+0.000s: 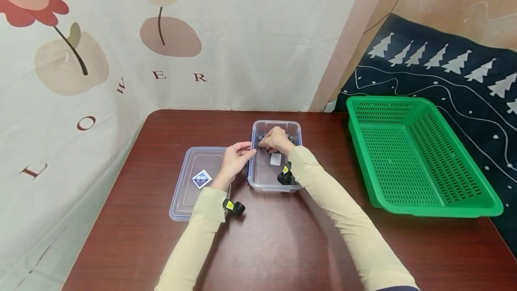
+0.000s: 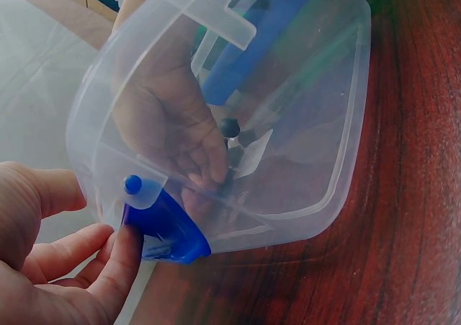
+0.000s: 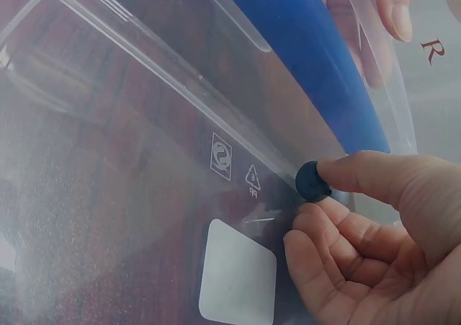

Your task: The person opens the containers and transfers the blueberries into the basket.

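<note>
Upright and open-topped on the reddish-brown table (image 1: 258,246), a clear, rectangular plastic box (image 1: 262,176), with blue flaps (image 2: 173,231) at its sides and a pale, round-cornered patch (image 1: 275,159) on its floor. Towards its far end, small dark pieces (image 1: 291,138), partly hidden. Pinched, low beside a side wall within, one rounded dark-blue piece (image 3: 312,181).

Pale yel sleeves (image 1: 347,219), L + R; blk wrist cams (image 1: 239,209) w/ yel tags (image 1: 230,205); navy edge (image 1: 397,288), R sleeve.
</note>
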`<state>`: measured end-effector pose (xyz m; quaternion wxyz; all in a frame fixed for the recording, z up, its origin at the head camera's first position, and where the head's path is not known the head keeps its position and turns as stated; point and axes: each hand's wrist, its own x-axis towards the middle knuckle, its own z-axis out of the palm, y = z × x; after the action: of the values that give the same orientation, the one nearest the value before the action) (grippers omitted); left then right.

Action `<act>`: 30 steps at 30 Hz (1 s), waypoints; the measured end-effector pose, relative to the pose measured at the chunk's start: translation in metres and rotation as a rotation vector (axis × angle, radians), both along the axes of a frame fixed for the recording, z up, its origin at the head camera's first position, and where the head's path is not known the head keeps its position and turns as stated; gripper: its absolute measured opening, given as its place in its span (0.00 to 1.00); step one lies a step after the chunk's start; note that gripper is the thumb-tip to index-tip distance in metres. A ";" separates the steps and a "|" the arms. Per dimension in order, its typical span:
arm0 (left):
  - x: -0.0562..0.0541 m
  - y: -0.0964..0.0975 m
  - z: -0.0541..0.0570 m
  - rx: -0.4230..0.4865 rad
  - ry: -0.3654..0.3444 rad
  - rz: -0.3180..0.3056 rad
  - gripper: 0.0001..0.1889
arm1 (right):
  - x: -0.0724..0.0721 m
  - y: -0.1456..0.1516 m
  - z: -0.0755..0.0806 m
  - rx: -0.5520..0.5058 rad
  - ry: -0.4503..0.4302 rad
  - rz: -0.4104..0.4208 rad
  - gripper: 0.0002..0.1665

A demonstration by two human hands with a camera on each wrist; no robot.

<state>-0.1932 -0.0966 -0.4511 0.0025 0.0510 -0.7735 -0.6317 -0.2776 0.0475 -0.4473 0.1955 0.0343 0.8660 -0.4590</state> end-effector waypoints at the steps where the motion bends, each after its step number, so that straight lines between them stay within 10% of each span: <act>1: 0.000 0.000 0.000 -0.001 0.000 0.001 0.17 | 0.000 0.000 0.000 -0.005 -0.002 0.001 0.08; 30: 0.000 0.000 -0.002 0.008 0.034 -0.005 0.16 | 0.002 0.037 0.049 -0.239 0.005 -0.040 0.13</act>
<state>-0.1936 -0.0970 -0.4532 0.0140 0.0383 -0.7710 -0.6355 -0.2759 0.0845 -0.3985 0.1866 0.0270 0.8048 -0.5628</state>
